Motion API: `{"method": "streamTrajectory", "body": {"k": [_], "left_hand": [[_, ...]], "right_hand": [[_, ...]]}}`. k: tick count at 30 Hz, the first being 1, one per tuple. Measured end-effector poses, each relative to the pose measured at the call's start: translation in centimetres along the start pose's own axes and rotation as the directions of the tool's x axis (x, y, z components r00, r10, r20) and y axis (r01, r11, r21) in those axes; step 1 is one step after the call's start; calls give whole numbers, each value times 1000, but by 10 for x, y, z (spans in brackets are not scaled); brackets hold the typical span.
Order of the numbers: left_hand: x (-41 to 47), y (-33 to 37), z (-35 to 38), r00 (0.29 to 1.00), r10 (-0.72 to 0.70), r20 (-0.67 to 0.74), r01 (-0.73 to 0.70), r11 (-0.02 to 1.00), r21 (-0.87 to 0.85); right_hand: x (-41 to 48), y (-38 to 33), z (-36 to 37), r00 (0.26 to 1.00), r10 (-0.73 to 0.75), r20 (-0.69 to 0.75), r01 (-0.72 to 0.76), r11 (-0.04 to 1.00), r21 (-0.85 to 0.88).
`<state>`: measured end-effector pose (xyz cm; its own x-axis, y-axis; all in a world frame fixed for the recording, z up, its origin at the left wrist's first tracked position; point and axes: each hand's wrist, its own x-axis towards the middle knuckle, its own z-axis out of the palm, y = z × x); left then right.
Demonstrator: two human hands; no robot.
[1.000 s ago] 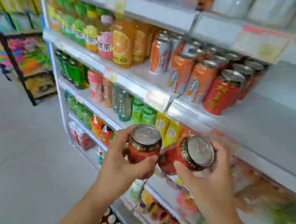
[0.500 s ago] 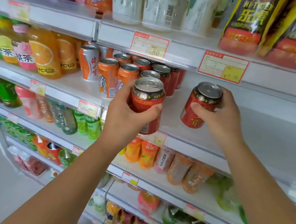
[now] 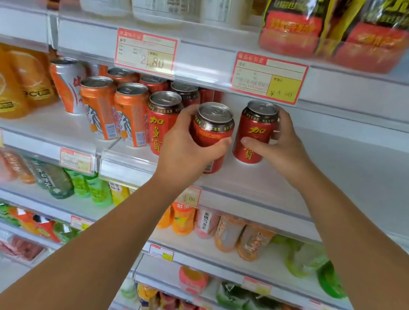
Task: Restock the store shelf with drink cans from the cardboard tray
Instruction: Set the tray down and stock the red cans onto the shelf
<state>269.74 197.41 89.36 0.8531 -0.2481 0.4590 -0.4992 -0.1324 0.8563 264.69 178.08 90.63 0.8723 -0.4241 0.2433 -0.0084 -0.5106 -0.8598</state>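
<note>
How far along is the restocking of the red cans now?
Done: shelved red cans stand beside the orange cans. In hand: the left hand grips one can, the right hand a second can, both at the shelf, not released. Left: bare shelf stretches rightward; the tray is unseen.

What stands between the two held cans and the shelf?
Nothing visible. The right hand holds the right can over bare shelf; the left hand holds the left can at the front edge, beside a shelved red can.
</note>
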Motion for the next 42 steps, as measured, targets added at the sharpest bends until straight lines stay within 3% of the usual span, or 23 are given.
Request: {"method": "streamTrajectory", "body": {"k": [2, 6, 16, 33, 42], "left_hand": [[4, -8, 6, 1000, -7, -14, 8, 1000, 21], [8, -17, 12, 997, 1, -82, 5, 997, 75], [-3, -20, 25, 987, 60, -147, -7, 942, 336], [1, -26, 26, 984, 129, -121, -74, 920, 384], [3, -24, 18, 996, 77, -50, -60, 957, 284]], "right_hand": [[3, 11, -4, 997, 28, 78, -29, 1000, 4], [19, 22, -4, 996, 29, 89, -25, 998, -54], [97, 38, 22, 993, -100, -69, 87, 981, -171], [149, 43, 59, 981, -53, -185, 35, 994, -100], [104, 20, 34, 997, 72, -41, -79, 979, -188]]}}
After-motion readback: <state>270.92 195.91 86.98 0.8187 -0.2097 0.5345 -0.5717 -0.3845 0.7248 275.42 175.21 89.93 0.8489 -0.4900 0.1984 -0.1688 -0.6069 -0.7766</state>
